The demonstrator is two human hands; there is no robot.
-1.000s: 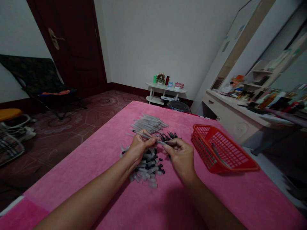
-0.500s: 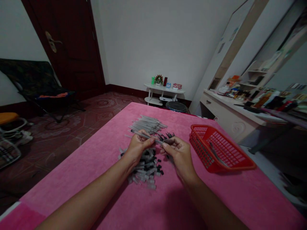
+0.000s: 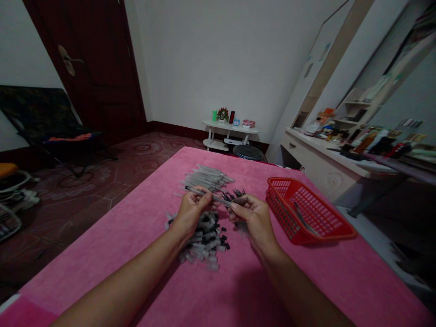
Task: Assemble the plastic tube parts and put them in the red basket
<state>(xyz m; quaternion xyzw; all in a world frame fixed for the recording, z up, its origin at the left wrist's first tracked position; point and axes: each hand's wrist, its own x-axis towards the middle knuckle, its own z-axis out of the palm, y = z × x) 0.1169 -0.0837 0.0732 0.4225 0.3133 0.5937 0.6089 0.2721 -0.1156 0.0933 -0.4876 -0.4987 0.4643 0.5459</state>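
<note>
Between my two hands is a slim grey pen (image 3: pixel 218 198) with a dark end at its left. My left hand (image 3: pixel 190 209) is closed round its left part, thumb on top. My right hand (image 3: pixel 254 215) pinches its right end between thumb and fingers; the exact joint there is hidden. Beneath and in front of the left hand lies a heap of clear and black pen caps (image 3: pixel 206 247). Beyond the hands is a stack of clear pen barrels (image 3: pixel 207 176). Black-tipped thin pieces (image 3: pixel 238 194), partly covered by my right hand, lie beside it.
A red plastic basket (image 3: pixel 272 200) with a few thin pen-like pieces (image 3: pixel 303 218) inside stands at the right on the pink cloth-covered table (image 3: pixel 136 236). Farther off are a white shelf stand (image 3: pixel 231 126), a black round stool (image 3: pixel 248 152), a cluttered dresser (image 3: pixel 316 150) and a folding chair (image 3: pixel 51 118).
The view has turned slightly right, so the surroundings sit a little farther left. Both hands keep hold of the pen, with the gap between them slightly wider.
</note>
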